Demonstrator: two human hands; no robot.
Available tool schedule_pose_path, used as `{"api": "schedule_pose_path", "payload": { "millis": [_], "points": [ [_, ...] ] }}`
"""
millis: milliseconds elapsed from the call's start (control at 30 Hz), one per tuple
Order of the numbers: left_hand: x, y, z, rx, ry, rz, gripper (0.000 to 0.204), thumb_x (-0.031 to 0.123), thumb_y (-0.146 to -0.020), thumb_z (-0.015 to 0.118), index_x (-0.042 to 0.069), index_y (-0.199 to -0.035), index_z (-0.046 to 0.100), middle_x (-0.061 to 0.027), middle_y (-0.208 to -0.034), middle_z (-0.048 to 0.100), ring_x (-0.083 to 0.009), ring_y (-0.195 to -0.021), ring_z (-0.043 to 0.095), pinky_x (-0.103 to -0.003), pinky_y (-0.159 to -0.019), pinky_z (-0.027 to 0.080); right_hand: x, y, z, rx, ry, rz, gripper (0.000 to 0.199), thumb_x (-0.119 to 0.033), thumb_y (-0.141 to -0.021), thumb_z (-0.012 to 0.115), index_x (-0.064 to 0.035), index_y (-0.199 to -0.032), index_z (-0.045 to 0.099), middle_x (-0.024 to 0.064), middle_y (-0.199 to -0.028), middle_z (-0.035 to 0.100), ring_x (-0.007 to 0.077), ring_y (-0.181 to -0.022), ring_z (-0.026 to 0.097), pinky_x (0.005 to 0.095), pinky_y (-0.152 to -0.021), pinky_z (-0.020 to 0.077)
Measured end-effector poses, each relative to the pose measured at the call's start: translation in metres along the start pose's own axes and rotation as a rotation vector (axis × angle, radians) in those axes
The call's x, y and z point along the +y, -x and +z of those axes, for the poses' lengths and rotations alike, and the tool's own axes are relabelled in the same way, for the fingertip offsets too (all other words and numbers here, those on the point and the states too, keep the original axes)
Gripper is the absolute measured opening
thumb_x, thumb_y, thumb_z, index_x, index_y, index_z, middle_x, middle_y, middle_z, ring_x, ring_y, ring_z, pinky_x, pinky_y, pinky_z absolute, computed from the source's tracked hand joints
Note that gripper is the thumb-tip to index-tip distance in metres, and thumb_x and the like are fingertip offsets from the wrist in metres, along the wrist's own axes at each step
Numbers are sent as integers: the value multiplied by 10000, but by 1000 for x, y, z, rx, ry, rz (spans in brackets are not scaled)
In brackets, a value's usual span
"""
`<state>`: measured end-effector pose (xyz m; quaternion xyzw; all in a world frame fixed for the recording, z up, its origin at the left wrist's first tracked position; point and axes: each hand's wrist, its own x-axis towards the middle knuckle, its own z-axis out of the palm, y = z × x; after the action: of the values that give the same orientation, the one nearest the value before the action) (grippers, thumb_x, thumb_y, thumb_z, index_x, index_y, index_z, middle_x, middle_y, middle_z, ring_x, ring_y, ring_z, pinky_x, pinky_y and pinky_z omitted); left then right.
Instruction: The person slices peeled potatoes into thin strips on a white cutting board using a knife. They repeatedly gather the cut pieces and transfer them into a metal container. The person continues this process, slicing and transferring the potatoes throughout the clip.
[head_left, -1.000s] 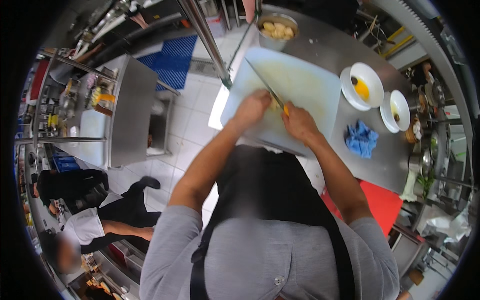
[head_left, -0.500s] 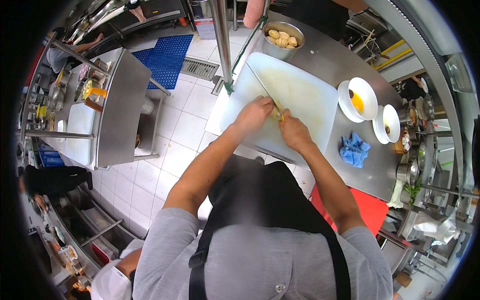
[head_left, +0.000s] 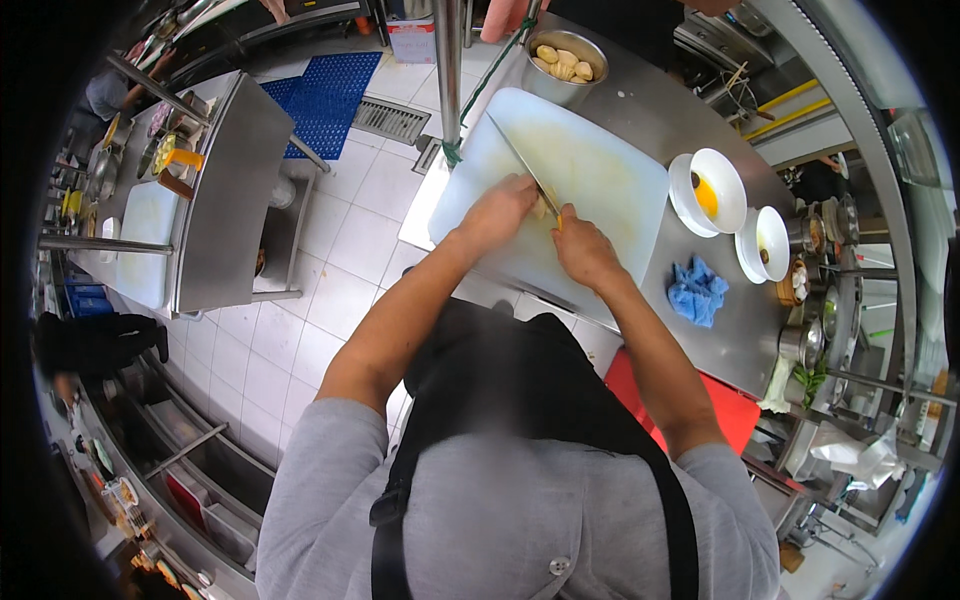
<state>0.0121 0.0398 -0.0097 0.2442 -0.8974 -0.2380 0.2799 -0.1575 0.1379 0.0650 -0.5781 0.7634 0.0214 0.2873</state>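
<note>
In the right fingers (head_left: 571, 224) sits the knife (head_left: 516, 152).

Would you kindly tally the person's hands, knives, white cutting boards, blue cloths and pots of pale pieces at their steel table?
Hands: 2 (left hand, right hand)
Knife: 1
White cutting board: 1
Blue cloth: 1
Pot of pale pieces: 1
Total: 6

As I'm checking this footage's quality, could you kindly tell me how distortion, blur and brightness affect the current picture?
Head view: corners black, the steel frame at right bowed by the fisheye; head view: a hazy smear down the middle of the black apron; head view: white floor tiles bright, yet the knife reads clearly against the cutting board.
</note>
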Motion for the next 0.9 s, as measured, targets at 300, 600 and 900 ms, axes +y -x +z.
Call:
{"api": "schedule_pose_path", "payload": {
  "millis": [300, 600, 900],
  "points": [
    [7, 2, -6, -2, 27, -40, 198, 58, -943, 555, -17, -1059, 697, -159, -1168, 669, -368, -1124, 635, -426, -970, 553, 5, 1, 3, 8, -13, -16, 323, -229, -1065, 496, 31, -1255, 509, 335, -1104, 716, 501, -1072, 697, 586, -979, 516],
    [0, 7, 2, 29, -24, -23, 173, 54, -930, 569, -17, -1030, 691, -155, -1161, 671, -361, -1131, 634, -429, -958, 561, -2, 10, -13, -11, 2, -51, 341, -224, -1066, 466, 40, -1273, 528, 351, -1144, 707, 500, -1125, 687, 588, -1017, 503],
    [0, 8, 5, 78, 5, 0, 121, 28, -911, 582, -14, -948, 689, -148, -1092, 666, -363, -1071, 635, -438, -928, 561, 5, 8, -6, 24, -4, -76, 346, -232, -1072, 517, 37, -1289, 496, 342, -1091, 713, 510, -1060, 695, 596, -951, 522]
  ]
}}
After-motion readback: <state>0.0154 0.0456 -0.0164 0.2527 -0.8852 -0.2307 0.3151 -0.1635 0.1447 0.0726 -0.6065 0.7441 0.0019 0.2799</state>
